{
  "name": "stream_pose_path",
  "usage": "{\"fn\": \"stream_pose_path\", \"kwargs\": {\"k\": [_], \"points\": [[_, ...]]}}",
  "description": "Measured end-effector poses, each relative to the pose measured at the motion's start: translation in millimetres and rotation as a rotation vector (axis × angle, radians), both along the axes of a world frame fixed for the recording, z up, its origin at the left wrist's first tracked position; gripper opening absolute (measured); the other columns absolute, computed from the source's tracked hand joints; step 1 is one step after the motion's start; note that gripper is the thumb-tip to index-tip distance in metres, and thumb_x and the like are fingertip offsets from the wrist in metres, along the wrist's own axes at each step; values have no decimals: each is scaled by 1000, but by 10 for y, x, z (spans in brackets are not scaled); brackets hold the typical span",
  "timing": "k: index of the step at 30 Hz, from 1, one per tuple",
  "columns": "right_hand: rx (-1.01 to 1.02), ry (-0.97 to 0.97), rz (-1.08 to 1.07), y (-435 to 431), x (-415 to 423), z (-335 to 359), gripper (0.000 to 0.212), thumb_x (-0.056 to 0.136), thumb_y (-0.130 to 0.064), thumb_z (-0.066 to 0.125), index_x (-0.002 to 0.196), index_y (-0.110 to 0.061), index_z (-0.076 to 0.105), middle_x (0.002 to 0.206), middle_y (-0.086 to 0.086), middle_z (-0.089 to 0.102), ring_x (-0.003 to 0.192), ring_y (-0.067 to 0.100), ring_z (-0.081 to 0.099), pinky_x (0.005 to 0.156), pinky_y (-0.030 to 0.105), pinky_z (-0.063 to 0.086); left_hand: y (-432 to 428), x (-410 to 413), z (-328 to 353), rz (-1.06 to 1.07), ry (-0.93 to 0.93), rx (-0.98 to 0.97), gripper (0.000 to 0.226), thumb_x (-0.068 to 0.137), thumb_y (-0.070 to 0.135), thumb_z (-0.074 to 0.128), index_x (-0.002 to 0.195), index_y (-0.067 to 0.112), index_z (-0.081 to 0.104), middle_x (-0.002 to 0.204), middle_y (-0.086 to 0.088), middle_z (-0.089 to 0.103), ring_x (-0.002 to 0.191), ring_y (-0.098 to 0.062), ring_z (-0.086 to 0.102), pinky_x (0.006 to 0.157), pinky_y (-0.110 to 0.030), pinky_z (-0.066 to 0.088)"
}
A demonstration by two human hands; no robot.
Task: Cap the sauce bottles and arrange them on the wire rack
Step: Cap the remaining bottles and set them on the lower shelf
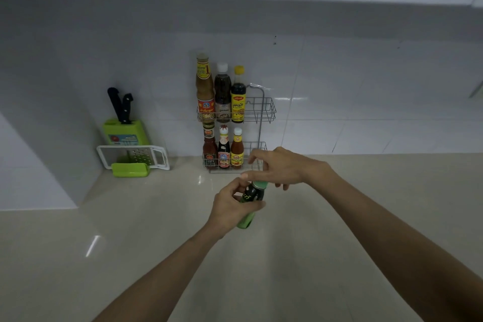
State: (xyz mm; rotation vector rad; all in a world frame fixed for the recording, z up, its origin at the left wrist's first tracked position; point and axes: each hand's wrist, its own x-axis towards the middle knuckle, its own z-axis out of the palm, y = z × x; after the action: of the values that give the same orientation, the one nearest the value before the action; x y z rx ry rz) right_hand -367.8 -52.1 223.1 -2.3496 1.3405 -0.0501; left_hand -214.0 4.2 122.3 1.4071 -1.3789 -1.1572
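My left hand [232,208] grips a dark sauce bottle with a green label [247,217], tilted over the counter. My right hand [281,166] pinches the green cap [260,185] on the bottle's top. Behind them a two-tier wire rack [266,110] hangs on the tiled wall. Its upper tier holds three tall capped bottles [222,94] at the left, with free room at the right. Three smaller capped bottles [224,150] fill the left of the lower tier, whose right end is partly hidden by my right hand.
A green knife block [125,132] with two black-handled knives stands at the back left. A white grater [133,155] and a green holder [130,169] lie in front of it. The beige counter [366,191] stretches to the right; wall cabinets hang overhead.
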Motion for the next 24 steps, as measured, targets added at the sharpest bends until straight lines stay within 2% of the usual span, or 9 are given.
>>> {"fn": "stream_pose_path", "kwargs": {"k": [4,6,8,10,12,14,17,21,24], "points": [[-226,-42,193,4,108,-112,34,92,-53,51,91,-19,49,76,2,60,65,18,55,56,36,45,-18,131,58,20,57,-21,46,60,30,87,98,27,62,102,-1,66,92,-21,64,83,-37,54],[-243,-156,216,19,153,-110,26,93,-45,54,86,-22,47,70,-2,58,60,13,53,53,30,41,-33,250,130,-135,108,45,47,64,27,86,105,26,62,106,-2,68,99,-18,64,90,-34,53],[-306,-193,220,31,201,-85,24,92,-45,55,82,-24,47,61,-8,50,54,8,48,49,25,35,-41,354,197,-357,71,162,37,71,24,83,103,16,66,101,-3,70,97,-17,65,93,-33,50],[-430,-189,171,33,257,-123,28,88,-50,53,78,-25,47,55,-9,45,50,9,45,48,27,36,-43,388,171,-404,0,198,25,73,24,81,90,12,67,87,-4,68,85,-16,64,85,-31,51],[-497,-201,78,31,321,-236,27,83,-52,48,77,-25,47,56,-7,47,51,13,45,50,31,41,-58,338,89,-254,-1,162,21,74,24,80,83,17,62,78,-1,64,74,-16,60,72,-30,50],[-450,-257,-44,5,374,-382,19,79,-46,49,75,-28,43,61,-4,52,56,20,48,54,33,43,-73,260,-32,-88,-47,97,20,76,25,77,83,22,59,73,2,62,67,-14,56,62,-26,47],[-332,-340,-235,-62,431,-629,19,79,-41,56,76,-25,47,70,2,61,64,23,55,58,32,45,-53,134,-190,117,-163,53,27,77,28,75,98,19,62,81,3,65,68,-11,57,53,-8,40],[-113,-536,-402,-70,471,-849,32,83,-52,62,89,-21,58,80,-7,63,76,16,61,66,31,49,-106,30,-322,241,-140,117,40,74,34,78,105,17,58,89,1,68,74,-12,61,54,-12,41],[47,-637,-445,-58,450,-977,39,79,-54,69,99,-21,65,87,-10,63,84,10,61,76,27,51,-281,94,-399,109,-112,150,54,72,24,81,116,22,50,101,2,67,86,-11,63,62,-16,46]]}}
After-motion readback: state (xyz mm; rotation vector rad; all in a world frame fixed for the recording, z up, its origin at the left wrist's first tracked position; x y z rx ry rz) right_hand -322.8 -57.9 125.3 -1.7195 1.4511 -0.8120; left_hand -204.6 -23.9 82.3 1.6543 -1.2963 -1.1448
